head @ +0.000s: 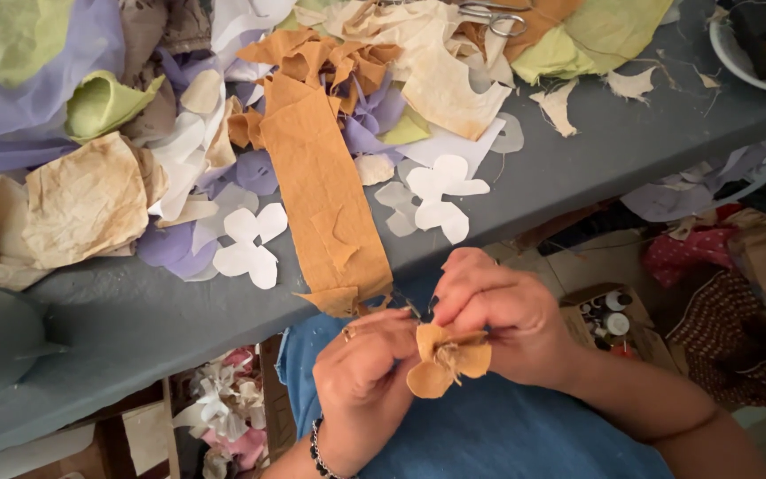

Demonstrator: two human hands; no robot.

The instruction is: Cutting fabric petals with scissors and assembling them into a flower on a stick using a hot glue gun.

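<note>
Both hands pinched one small orange-tan fabric flower just below the grey table edge: my left hand was closed on its petals, my right hand was closed on its centre. I judged the petals were being gathered; next called for a firm pinch. Beside the table, a brown cardboard box held small bottles.

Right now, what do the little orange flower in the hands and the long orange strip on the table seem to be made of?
Flower: apparently thin matte fabric, mustard orange, its petals soft and curled. It is pinched between the left hand and the right hand.
Strip: probably the same woven cloth, creased, dull, with cut-out notches; it could be stiffened paper-like fabric.
Table: grey, matte, painted-looking.
</note>
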